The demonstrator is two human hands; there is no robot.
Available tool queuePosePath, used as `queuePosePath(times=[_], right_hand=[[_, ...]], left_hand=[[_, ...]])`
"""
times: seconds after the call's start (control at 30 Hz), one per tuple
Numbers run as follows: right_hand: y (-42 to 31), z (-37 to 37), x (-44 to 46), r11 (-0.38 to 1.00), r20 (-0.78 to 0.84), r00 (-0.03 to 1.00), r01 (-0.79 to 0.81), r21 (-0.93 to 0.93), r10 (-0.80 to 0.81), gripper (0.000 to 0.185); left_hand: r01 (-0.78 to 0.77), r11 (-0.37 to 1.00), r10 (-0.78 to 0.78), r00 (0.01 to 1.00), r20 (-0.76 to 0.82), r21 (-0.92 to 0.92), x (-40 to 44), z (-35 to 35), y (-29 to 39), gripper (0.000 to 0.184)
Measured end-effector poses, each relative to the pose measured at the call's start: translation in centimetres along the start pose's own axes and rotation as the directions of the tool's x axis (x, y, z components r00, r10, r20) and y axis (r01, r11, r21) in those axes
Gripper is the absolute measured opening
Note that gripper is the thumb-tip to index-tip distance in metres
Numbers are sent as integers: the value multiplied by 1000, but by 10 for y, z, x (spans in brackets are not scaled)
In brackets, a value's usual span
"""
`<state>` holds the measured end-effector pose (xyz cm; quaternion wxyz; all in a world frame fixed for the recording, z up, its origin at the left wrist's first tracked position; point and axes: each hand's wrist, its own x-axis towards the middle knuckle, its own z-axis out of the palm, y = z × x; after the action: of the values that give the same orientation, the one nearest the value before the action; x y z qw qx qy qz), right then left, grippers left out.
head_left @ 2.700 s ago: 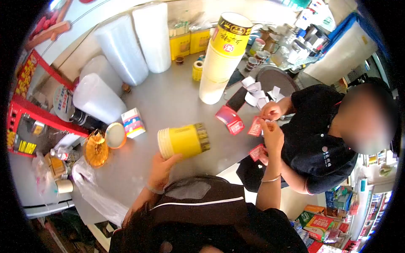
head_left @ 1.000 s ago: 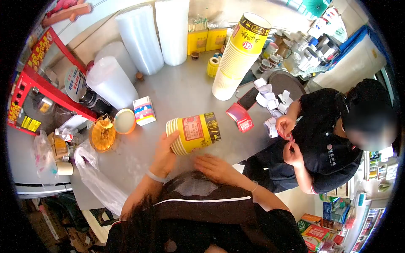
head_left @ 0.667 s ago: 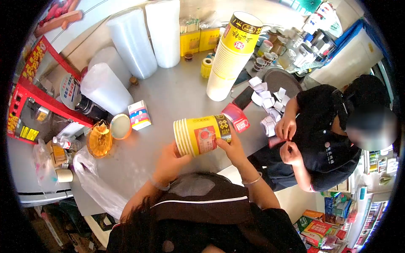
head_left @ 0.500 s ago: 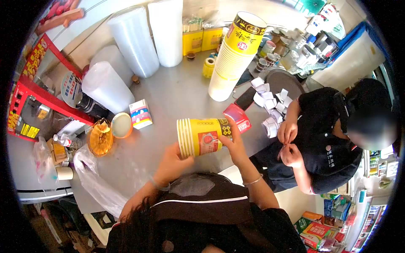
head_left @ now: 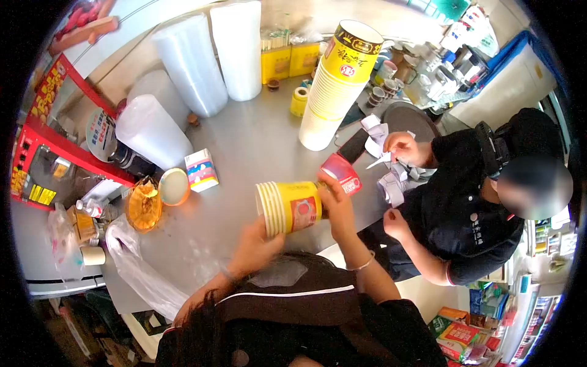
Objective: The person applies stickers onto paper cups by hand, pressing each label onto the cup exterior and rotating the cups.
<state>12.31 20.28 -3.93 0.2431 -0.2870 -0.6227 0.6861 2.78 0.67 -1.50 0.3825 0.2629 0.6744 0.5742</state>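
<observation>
A short stack of yellow paper cups (head_left: 304,207) with white rims lies sideways between my hands, above the counter. My right hand (head_left: 336,205) grips the base end. My left hand (head_left: 254,244), slightly smeared by motion, closes on the rim end from below. A red-and-white packet (head_left: 342,174) lies just beyond my right hand. Farther back stands a tall stack of yellow and white paper cups (head_left: 335,85).
A co-worker's hand (head_left: 403,147) holds a white paper piece over loose white pieces (head_left: 391,186) at right. Toward the left are a tissue box (head_left: 202,170), an orange-rimmed bowl (head_left: 175,186), a brown-orange basket (head_left: 144,205) and plastic-wrapped rolls (head_left: 189,64).
The cup stack has tilted slightly, showing more of its open end. My right hand has shifted a little left. The co-worker's hands have moved apart, one reaching to the white pieces.
</observation>
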Motion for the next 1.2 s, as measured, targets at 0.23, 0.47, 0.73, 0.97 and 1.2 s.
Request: queuePosePath(times=[0.23,0.47,0.73,0.97,1.2], right_hand=[[-23,12,-7,943,45,993,119,-311,-111,60],[-1,-6,-16,980,173,978,-144,137,120,77],[4,-14,-26,995,253,967,-48,90,24,92],[-2,-7,-8,987,221,963,160,-12,-153,88],[-41,4,-9,927,218,947,287,-242,-236,97]], left_hand=[[-137,991,137,990,21,-3,2,0,10,35],[29,966,-19,999,42,-259,-2,-4,1,39],[80,972,-59,993,99,-223,7,-20,23,41],[69,963,-62,997,36,-260,9,-31,34,40],[-95,963,57,986,-157,-252,10,-53,19,40]])
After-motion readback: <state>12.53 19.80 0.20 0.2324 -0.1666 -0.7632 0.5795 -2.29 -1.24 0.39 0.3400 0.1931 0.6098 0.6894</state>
